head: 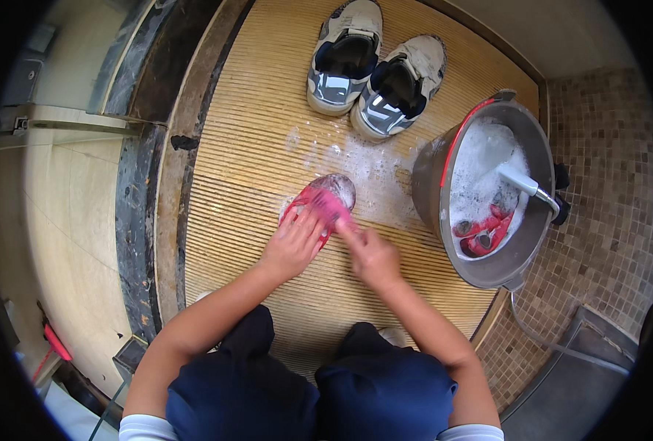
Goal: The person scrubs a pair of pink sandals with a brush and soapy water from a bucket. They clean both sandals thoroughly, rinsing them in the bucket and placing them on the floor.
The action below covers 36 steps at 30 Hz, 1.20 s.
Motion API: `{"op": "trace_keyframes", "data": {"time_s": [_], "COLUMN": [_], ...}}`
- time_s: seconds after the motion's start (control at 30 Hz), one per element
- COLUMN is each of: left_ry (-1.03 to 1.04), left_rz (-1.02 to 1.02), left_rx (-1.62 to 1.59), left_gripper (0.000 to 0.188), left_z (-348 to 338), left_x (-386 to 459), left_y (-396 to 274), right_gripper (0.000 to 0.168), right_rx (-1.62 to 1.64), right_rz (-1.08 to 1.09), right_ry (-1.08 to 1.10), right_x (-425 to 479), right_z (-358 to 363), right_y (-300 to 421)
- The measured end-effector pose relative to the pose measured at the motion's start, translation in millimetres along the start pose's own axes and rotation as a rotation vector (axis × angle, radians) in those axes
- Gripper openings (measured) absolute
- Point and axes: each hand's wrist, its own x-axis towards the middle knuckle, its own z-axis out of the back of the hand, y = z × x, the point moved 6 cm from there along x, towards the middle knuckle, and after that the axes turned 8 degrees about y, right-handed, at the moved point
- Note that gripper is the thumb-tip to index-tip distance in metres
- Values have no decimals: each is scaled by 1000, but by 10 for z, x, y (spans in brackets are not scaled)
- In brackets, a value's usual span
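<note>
A red shoe [342, 184], wet and foamy at its dark rounded end, lies on the ribbed yellow floor in front of me. My left hand [293, 245] holds it down, with the fingers spread over its near part. My right hand [376, 256] grips the handle of a pink brush [329, 208]. The brush is over the shoe next to my left fingertips and looks blurred. My left hand and the brush cover much of the shoe. Suds [378, 171] lie on the floor just beyond it.
A grey bucket [431, 187] with a red rim stripe stands tilted at right. Foamy water, a shower head [519, 179] and another red shoe [483, 234] are inside. Two pale sneakers [345, 71] stand ahead. A stone ledge [139, 231] borders the left, mosaic tiles [596, 182] the right.
</note>
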Motion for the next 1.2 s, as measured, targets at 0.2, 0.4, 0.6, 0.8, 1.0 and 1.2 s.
{"op": "trace_keyframes", "data": {"time_s": [0.2,0.4,0.6,0.8,1.0,1.2], "left_ry": [14,8,-8,29,30,68], "left_rz": [-1,-8,-18,-22,-25,15], "left_rx": [-5,-27,-26,-6,-45,-127], "left_gripper": [60,61,60,60,63,66], "left_z": [46,59,-56,14,-9,206], "left_x": [-5,37,-23,-18,-23,62], "left_y": [-22,-8,27,-14,4,-53], "right_gripper": [71,69,65,63,60,52], "right_rx": [-42,-36,-44,-27,-98,386], "right_rz": [-18,22,104,-72,17,-103], "right_ry": [-42,-29,12,-36,97,-240], "right_x": [112,267,246,402,330,675], "right_z": [172,142,22,176,117,332], "right_y": [-115,-204,115,-320,-175,-223]}}
